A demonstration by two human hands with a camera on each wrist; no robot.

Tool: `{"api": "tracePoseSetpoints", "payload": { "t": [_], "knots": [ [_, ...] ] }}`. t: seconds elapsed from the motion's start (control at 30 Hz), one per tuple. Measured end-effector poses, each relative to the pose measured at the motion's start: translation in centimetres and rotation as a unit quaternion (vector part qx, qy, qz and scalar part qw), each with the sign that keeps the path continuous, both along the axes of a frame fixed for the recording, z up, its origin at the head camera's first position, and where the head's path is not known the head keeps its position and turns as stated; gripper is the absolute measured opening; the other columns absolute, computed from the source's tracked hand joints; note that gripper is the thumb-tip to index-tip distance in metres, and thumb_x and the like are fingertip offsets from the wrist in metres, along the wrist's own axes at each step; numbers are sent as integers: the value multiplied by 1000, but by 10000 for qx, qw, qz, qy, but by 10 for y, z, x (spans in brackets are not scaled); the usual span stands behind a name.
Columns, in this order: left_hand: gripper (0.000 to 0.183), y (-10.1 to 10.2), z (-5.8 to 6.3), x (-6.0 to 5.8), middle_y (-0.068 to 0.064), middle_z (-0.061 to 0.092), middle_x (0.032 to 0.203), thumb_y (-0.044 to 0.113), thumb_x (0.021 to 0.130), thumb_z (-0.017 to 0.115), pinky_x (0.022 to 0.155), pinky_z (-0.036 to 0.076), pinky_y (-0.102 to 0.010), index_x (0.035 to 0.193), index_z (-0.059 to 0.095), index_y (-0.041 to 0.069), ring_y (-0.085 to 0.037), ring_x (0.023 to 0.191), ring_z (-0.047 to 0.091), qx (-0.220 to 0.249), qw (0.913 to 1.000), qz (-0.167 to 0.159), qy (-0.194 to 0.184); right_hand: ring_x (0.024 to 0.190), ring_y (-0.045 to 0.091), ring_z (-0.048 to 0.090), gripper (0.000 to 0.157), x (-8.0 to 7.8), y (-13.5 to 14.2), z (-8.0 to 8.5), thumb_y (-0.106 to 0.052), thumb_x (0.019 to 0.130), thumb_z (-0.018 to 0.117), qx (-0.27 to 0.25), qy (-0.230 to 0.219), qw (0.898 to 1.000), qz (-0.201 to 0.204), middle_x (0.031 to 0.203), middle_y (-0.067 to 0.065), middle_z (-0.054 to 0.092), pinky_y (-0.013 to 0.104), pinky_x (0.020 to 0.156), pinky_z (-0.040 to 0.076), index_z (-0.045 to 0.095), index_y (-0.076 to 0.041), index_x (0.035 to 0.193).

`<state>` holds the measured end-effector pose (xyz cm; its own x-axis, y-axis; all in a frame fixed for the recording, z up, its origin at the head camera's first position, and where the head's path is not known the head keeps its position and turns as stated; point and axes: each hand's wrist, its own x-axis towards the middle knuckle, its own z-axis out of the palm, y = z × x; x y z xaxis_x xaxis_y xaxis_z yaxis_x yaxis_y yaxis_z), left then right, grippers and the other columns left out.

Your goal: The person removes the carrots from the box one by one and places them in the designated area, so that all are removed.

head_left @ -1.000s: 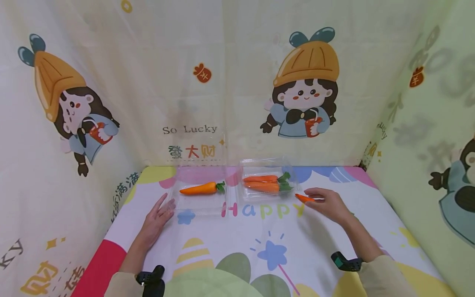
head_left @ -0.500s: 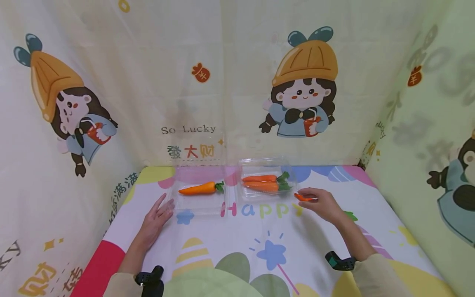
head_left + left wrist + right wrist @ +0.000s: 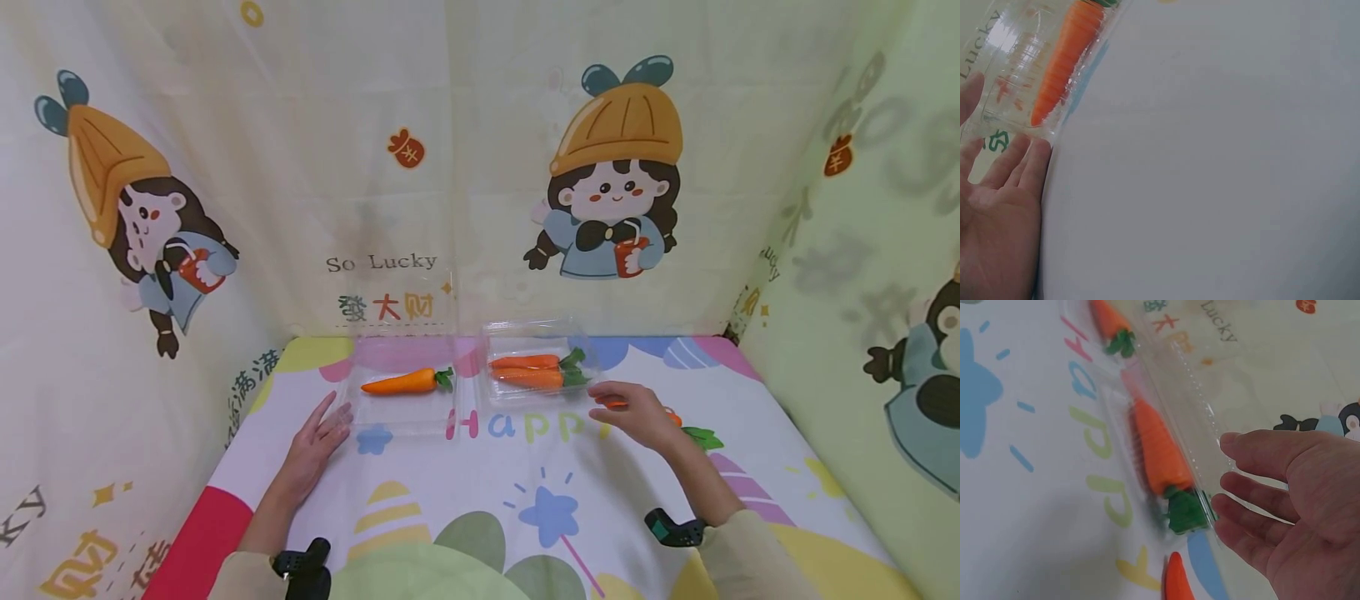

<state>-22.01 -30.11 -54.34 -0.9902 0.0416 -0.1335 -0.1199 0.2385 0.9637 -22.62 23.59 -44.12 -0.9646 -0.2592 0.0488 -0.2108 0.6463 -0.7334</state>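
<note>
Two clear plastic boxes stand side by side at the back of the table. One carrot (image 3: 401,382) lies in the left box (image 3: 397,417); two carrots with green tops, one of them the front carrot (image 3: 531,378), lie in the right box (image 3: 534,343). Straight, spread fingers of my left hand (image 3: 313,446) rest at the left box's left edge. My right hand (image 3: 633,410) is beside the right box's right edge, its fingers apart and holding nothing in the right wrist view. Partly hidden beneath it, another carrot (image 3: 1177,581) lies on the table, its leaves (image 3: 702,437) showing behind the wrist.
A printed cloth covers the table (image 3: 450,467), with coloured shapes and the word "Happy". Patterned curtains (image 3: 487,208) enclose the back and both sides.
My right hand has let go of the carrot, leaving it on the table, and has shifted slightly left towards the right box. The left hand has stayed put.
</note>
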Motion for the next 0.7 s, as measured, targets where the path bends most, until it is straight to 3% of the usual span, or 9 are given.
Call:
{"api": "tracePoseSetpoints", "payload": {
  "t": [0.23, 0.4, 0.7],
  "knots": [
    [70, 1, 1, 0, 2, 30, 159, 41, 98, 53, 99, 40, -10, 153, 10, 46, -15, 143, 36, 94, 10000, 13, -9, 110, 38, 63, 38, -2, -7, -2, -15, 87, 71, -64, 30, 9998, 161, 120, 21, 66, 46, 92, 55, 64, -1, 121],
    [70, 3, 2, 1, 1, 29, 159, 38, 99, 52, 95, 41, -6, 154, 10, 41, -7, 140, 40, 229, 9997, -12, 35, 108, 36, 65, 37, -4, -12, -3, -18, 87, 71, -89, 40, 9997, 228, 118, 20, 67, 44, 91, 56, 65, -2, 120],
    [69, 1, 3, 1, 0, 27, 160, 36, 99, 53, 96, 42, -7, 153, 11, 43, -12, 143, 35, 547, 9985, -5, -99, 108, 32, 65, 37, -7, -23, -4, -19, 89, 70, -213, -151, 9992, 301, 119, 19, 67, 42, 92, 56, 65, -3, 122]
  ]
}}
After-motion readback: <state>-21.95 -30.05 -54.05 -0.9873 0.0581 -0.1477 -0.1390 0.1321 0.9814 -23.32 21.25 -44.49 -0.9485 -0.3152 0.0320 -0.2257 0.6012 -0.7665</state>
